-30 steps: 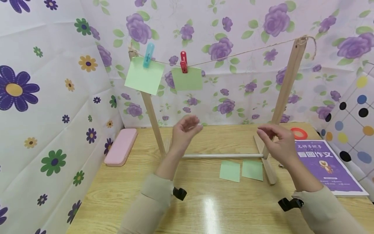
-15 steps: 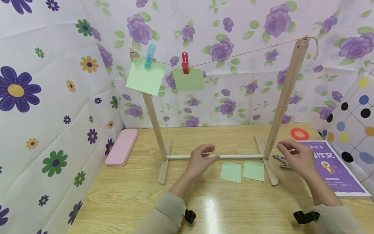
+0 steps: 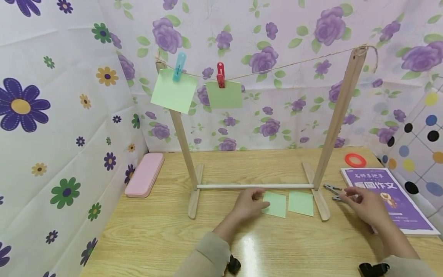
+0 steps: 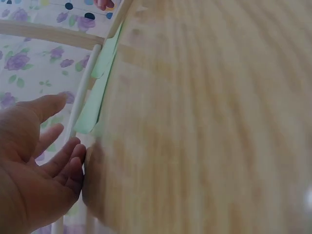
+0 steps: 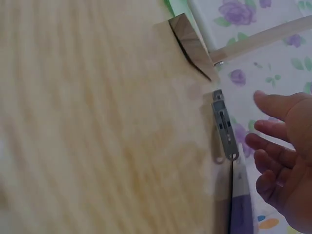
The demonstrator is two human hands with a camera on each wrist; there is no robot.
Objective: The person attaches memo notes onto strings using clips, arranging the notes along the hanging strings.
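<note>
The left hand (image 3: 247,204) rests on the counter (image 3: 155,234) in front of the wooden rack (image 3: 256,186), fingers relaxed, touching the nearer green note (image 3: 275,204). The right hand (image 3: 367,206), fingers loosely spread, reaches the metal clip (image 3: 333,189) right of the rack. A second note (image 3: 301,202) lies beside the first.

Surface (image 3: 145,234) is wood-grain, glossy, throws glare. Frame (image 3: 337,115) is bare matt wood, twine line (image 3: 294,64) looks rough. Notes under my left hand (image 3: 250,204) are matt green paper (image 3: 277,204). Clip (image 5: 224,126) by my right hand (image 3: 367,206) is bright metal. Pegs (image 3: 220,75) are smooth plastic.
</note>
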